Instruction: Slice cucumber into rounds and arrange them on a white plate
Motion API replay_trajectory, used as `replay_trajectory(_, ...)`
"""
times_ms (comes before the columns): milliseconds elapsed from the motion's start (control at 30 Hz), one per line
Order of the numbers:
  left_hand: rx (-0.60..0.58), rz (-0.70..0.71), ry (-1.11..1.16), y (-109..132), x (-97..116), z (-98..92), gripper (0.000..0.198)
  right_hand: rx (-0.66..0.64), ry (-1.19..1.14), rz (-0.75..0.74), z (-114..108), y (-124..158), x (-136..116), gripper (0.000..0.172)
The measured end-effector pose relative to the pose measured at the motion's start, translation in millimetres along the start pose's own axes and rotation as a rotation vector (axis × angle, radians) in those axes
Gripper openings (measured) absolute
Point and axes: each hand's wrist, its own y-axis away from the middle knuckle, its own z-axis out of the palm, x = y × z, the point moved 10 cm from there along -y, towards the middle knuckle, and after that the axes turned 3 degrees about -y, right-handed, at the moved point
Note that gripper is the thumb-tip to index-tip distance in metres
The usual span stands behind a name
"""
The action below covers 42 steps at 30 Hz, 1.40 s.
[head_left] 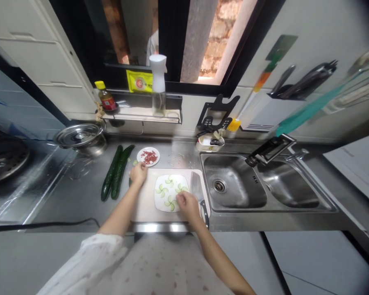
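A white square plate [165, 182] lies on a pale cutting board [148, 205], with cucumber slices [171, 202] set out on it in several pinwheel shapes. My right hand [189, 207] is at the plate's right side by one pinwheel, its fingers pinched together; anything between them is hidden. At the board's upper left corner, my left hand [138, 174] is closed, just below a small white dish [157, 161] of red bits that look like goji berries. A few cucumber pieces [135, 162] lie beside it. A knife [205, 214] with a black handle rests along the board's right edge.
Two whole cucumbers [118, 172] lie left of the board. Behind them stands a lidded steel pot [87, 139]. A double sink [233, 184] is on the right. A spray bottle [158, 84] and a sauce bottle [106, 98] stand on the wall shelf [141, 116].
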Motion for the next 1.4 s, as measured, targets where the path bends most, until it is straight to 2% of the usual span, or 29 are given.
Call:
replay_trajectory(167, -0.002, -0.044, -0.068, -28.3, -16.3, -4.6, 0.031, 0.025, -0.006, -0.022, -5.5, 4.2, 0.9, 0.026)
replay_trajectory(333, -0.041, -0.026, -0.160, -44.5, -15.2, -5.4, 0.035, 0.045, 0.000, -0.027, -8.1, 6.5, 0.2, 0.025)
replay_trajectory(700, -0.074, 0.087, -0.315, -51.4, 5.6, -4.9, 0.032, 0.036, 0.016, -0.024, -6.8, 5.2, 7.0, 0.026)
replay_trajectory(933, -0.072, 0.059, -0.289, -51.9, -0.6, -4.4, 0.034, 0.038, 0.004, -0.035, -5.3, 5.2, 6.0, 0.026)
replay_trajectory(1067, -0.063, -0.010, -0.110, -49.8, -10.6, -3.3, 0.032, 0.042, -0.020, -0.038, -5.2, 5.0, 4.7, 0.027)
replay_trajectory(1167, -0.089, -0.061, 0.198, -43.4, -13.3, 4.9, 0.029, 0.036, -0.028, -0.030, -3.0, 5.0, 5.0, 0.026)
replay_trajectory(1300, -0.124, -0.077, 0.664, -26.9, -3.4, 19.5, 0.026, 0.041, -0.023, -0.032, -1.1, 4.6, 5.1, 0.025)
replay_trajectory(1400, -0.190, -0.088, 0.858, -10.1, 6.4, 31.2, 0.027, 0.053, -0.024, -0.036, -2.5, 2.1, 5.7, 0.025)
